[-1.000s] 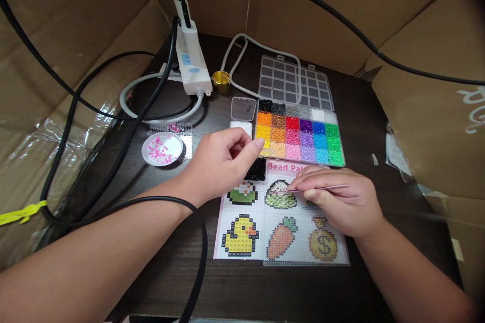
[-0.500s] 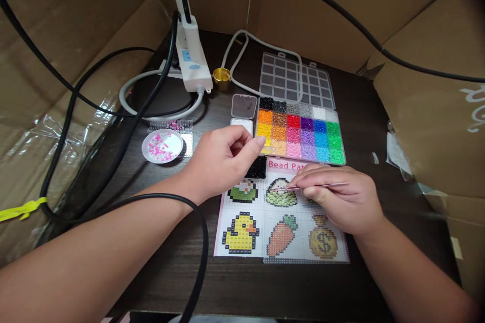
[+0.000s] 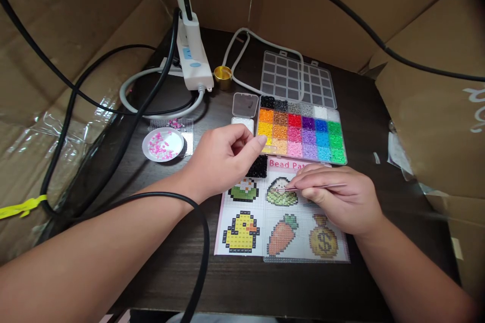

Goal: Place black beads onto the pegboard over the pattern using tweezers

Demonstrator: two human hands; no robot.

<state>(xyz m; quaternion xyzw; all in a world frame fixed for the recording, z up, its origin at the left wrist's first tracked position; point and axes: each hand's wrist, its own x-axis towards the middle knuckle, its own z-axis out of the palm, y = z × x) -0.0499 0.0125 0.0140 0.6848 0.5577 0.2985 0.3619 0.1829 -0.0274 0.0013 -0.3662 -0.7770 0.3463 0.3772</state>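
My right hand (image 3: 341, 199) pinches a pair of thin pinkish tweezers (image 3: 330, 185), its tips at the white-and-green figure (image 3: 282, 193) on the bead pattern sheet (image 3: 220, 242). Whether a bead sits in the tips is too small to tell. A see-through pegboard (image 3: 303, 257) lies over the right part of the sheet. My left hand (image 3: 229, 159) is closed, thumb against curled fingers, beside the bead case; anything inside it is hidden. By its wrist side and fingers are a small box of black beads (image 3: 259, 167) and a box of white beads (image 3: 243, 122), both partly covered.
A sorted bead case (image 3: 317, 133) with its clear lid (image 3: 299, 78) open stands behind the sheet. At left, a white dish (image 3: 162, 145) of pink beads rests on another pegboard (image 3: 187, 131). A power strip (image 3: 197, 70), a gold cup (image 3: 223, 76) and a black cable (image 3: 202, 257) surround the workspace.
The tweezers have tilted slightly and their tips have shifted a little within the same figure. My left hand stays in place. The whole view has shifted very slightly.
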